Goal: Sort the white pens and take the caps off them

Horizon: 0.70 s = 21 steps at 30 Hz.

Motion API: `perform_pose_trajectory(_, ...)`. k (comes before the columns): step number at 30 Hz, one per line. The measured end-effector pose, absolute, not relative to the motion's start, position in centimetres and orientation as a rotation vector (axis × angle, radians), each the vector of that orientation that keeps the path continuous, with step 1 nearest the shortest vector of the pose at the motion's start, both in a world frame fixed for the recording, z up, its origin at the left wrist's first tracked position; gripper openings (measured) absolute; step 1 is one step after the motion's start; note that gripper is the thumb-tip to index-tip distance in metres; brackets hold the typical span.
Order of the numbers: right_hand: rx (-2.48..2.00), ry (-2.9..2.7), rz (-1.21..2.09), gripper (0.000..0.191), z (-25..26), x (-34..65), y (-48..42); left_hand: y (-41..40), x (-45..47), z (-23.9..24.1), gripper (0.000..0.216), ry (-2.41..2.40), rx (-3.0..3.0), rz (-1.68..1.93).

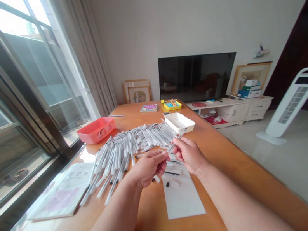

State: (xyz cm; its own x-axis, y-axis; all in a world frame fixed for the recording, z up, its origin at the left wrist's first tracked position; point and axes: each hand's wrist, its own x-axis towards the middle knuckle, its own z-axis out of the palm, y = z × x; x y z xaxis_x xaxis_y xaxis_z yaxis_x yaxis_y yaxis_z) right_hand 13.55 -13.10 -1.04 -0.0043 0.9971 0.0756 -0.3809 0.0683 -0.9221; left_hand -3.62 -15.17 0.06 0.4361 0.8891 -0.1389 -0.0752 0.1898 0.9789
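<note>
Between my two hands is a slim translucent pen (171, 147), slanting up to the right. My right hand (190, 156) is closed around it with thumb and fingers. At the pen's lower end, my left hand (152, 167) pinches with thumb and forefinger; any small part inside that pinch is hidden. Below the hands lies a white sheet of paper (184, 203) bearing a black refill (171, 173), a small black cap (167, 184) and pale clear pieces. Just beyond, a wide heap of translucent pens (118, 151) spreads over the table.
A red plastic basket (97, 131) and a white tray (188, 125) stand behind the heap. On the left lies a notebook (63, 191). Farther back are a colourful book (149, 108) and a yellow box (172, 106). The wooden table's (241, 179) right edge runs beside my right arm.
</note>
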Motion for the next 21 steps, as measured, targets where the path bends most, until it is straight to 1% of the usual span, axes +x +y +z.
perform_pose_trajectory(5,-0.796,-0.952,1.391,0.032,-0.8,13.5,-13.3,-15.4,-3.8,0.4,0.034,0.814,1.053,0.784)
perform_pose_trajectory(8,-0.806,-0.951,1.373,0.034,-0.8,13.6,-13.2,-15.6,-3.4,0.4,0.037,0.868,1.15,0.825)
perform_pose_trajectory(11,-0.85,-0.932,1.295,0.036,-1.0,13.7,-12.9,-15.9,-2.8,0.2,0.046,1.044,1.426,0.913)
perform_pose_trajectory(14,-0.866,-0.907,1.261,0.038,-1.3,13.8,-12.6,-16.1,-2.3,0.2,0.046,1.307,1.873,0.977)
perform_pose_trajectory(17,-0.874,-0.895,1.257,0.037,-1.5,13.7,-12.5,-16.2,-2.2,0.5,0.042,1.574,2.249,0.915)
perform_pose_trajectory(21,-0.866,-0.872,1.253,0.035,-1.6,13.4,-12.6,-16.2,-2.1,0.7,0.041,1.694,2.381,0.801)
